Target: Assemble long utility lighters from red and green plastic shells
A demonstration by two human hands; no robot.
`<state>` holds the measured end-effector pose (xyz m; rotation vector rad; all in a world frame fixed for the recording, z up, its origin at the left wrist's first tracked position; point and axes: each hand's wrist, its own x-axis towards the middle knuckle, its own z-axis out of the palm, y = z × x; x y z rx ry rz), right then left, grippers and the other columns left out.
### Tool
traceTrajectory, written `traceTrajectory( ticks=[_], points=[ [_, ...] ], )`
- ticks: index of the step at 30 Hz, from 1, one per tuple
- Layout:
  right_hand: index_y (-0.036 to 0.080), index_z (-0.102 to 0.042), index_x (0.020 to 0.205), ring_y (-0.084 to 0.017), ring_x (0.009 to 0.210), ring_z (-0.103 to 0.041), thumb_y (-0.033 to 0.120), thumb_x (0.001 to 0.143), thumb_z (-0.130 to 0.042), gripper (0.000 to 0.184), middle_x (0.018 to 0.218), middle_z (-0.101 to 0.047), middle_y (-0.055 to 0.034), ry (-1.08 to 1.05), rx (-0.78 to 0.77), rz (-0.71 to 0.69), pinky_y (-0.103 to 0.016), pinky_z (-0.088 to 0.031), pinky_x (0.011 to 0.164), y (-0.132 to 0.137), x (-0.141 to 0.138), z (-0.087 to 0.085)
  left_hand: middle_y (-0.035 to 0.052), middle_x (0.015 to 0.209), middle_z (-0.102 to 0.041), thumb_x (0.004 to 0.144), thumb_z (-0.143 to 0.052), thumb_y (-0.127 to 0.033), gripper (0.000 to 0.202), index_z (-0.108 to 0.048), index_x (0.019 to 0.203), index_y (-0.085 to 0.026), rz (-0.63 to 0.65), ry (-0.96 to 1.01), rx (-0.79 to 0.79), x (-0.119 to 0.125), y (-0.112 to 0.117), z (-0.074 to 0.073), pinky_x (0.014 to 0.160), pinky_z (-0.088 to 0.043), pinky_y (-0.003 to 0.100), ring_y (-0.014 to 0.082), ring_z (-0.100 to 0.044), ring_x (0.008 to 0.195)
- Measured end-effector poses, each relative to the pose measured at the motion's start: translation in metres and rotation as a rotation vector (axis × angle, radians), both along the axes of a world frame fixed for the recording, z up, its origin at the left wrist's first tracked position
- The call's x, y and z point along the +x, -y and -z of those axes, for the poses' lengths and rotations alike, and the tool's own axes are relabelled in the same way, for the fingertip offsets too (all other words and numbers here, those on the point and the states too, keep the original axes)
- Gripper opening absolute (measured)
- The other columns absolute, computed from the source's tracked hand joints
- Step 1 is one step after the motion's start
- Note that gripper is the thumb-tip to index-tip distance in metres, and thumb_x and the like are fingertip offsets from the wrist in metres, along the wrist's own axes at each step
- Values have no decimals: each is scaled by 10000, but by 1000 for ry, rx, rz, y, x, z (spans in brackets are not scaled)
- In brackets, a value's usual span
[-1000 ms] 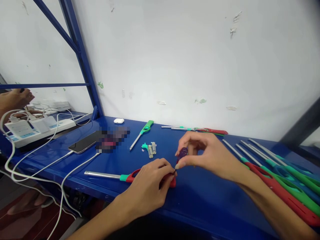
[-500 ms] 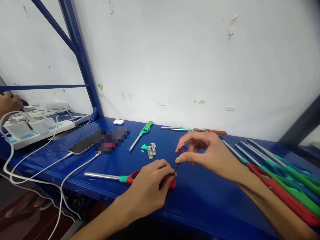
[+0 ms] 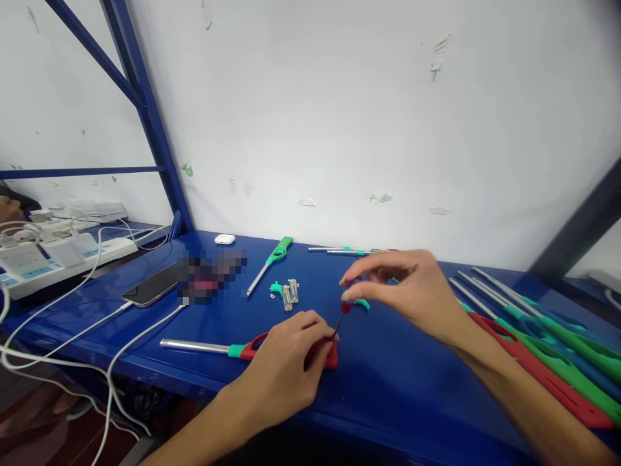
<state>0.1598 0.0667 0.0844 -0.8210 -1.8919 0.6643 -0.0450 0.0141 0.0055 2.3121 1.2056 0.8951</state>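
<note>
My left hand (image 3: 294, 362) is closed over the handle of a red lighter (image 3: 247, 350) with a long metal barrel, lying along the front of the blue table. Between the fingertips of my right hand (image 3: 400, 291) is a small screwdriver (image 3: 345, 307) with a dark red, see-through handle. Its thin shaft slants down to the lighter's handle by my left fingertips; the tip itself is hidden. Beyond my hands lie two small clear fuel tanks (image 3: 287, 298) and a teal trigger piece (image 3: 275, 287). Another teal piece (image 3: 362, 303) shows just behind the screwdriver.
A green lighter (image 3: 279, 254) lies toward the wall. Several lighters (image 3: 538, 362) are lined up at the right, and others (image 3: 339, 250) lie at the back. Left are a phone (image 3: 150, 285), white cables (image 3: 114, 362), an earbud case (image 3: 224, 239) and a power strip (image 3: 97, 262). A co-worker's hand (image 3: 10, 210) shows far left.
My right hand has shifted slightly, and the screwdriver leans a little more, showing more of its red collar. A teal piece has come into sight behind it. The view has turned slightly right.
</note>
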Motion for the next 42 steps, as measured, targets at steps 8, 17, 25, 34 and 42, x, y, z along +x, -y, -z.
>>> traceTrajectory(
  ticks=[8, 17, 25, 34, 42],
  points=[
    [201, -701, 766, -148, 568, -525, 567, 884, -669, 386, 686, -664, -29, 9, -36, 233, -281, -387, 507, -27, 13, 9, 27, 1048, -668, 993, -471, -132, 227, -674, 1012, -232, 11, -14, 9, 0, 2, -1, 846, -486, 310, 186, -628, 965],
    [214, -746, 917, -195, 677, -658, 480, 994, -552, 338, 763, -732, -39, 563, 88, 231, -303, -406, 617, -51, -1, 72, 32, 1011, -699, 972, -423, -76, 284, -657, 1040, -220, 71, -62, 96, 0, 3, 5, 898, -479, 359, 184, -625, 916],
    [215, -733, 997, -202, 886, -659, 351, 1060, -485, 289, 944, -728, -53, 632, 310, 128, -314, -439, 760, -35, -12, 67, 1, 1284, -645, 929, -668, -274, 321, -633, 1234, -365, 4, -319, 129, -27, 23, -25, 1165, -352, 482, 247, -594, 1208],
    [231, -704, 1106, -203, 877, -648, 490, 1020, -543, 317, 898, -730, -32, 673, 332, -165, -316, -430, 755, -9, -28, 67, 24, 1221, -672, 939, -603, -148, 428, -618, 1300, -376, -20, -513, 2, -83, 2, -20, 912, -512, 341, 240, -659, 1090],
    [272, -505, 1336, -235, 925, -686, 573, 890, -697, 571, 1083, -722, -27, 554, 146, -267, -352, -476, 809, 6, -33, 62, 14, 1204, -671, 927, -519, -72, 473, -579, 1296, -362, -54, -460, 168, -75, 5, -31, 873, -504, 293, 213, -668, 1075]
  ],
)
